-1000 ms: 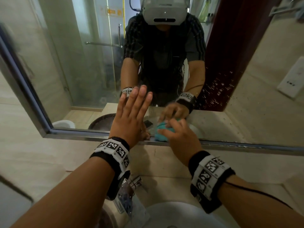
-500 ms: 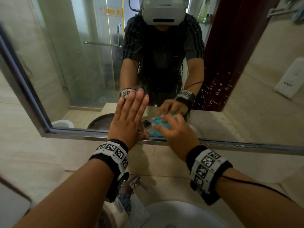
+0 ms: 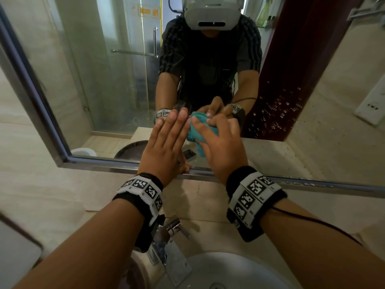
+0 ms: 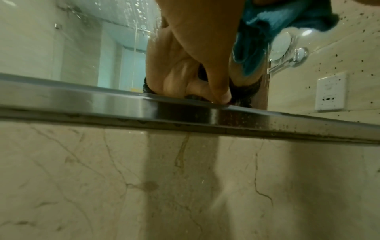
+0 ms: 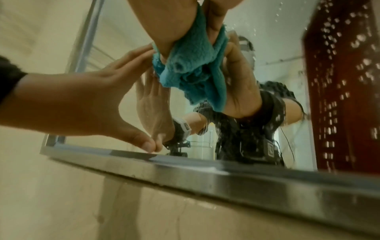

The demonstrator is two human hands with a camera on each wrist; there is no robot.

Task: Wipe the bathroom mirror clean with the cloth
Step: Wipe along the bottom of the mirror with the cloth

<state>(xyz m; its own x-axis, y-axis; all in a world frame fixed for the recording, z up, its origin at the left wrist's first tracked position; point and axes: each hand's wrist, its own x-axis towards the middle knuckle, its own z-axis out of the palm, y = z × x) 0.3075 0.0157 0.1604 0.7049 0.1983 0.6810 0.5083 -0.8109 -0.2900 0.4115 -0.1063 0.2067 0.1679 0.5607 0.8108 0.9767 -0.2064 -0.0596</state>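
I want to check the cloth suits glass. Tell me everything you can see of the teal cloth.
The cloth is teal, with a fuzzy, fleecy pile like microfibre. It is bunched into a crumpled wad, not spread flat, and loose folds hang below the grip. The right hand grips it with curled fingers and presses it against the mirror low on the glass, just above the metal frame. The straight fingertips of the left hand lie right beside it, perhaps touching. No label or pattern shows.

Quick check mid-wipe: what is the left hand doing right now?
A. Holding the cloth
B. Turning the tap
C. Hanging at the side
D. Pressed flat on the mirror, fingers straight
D: the left hand lies flat on the mirror, fingers straight, while the right hand holds the cloth.
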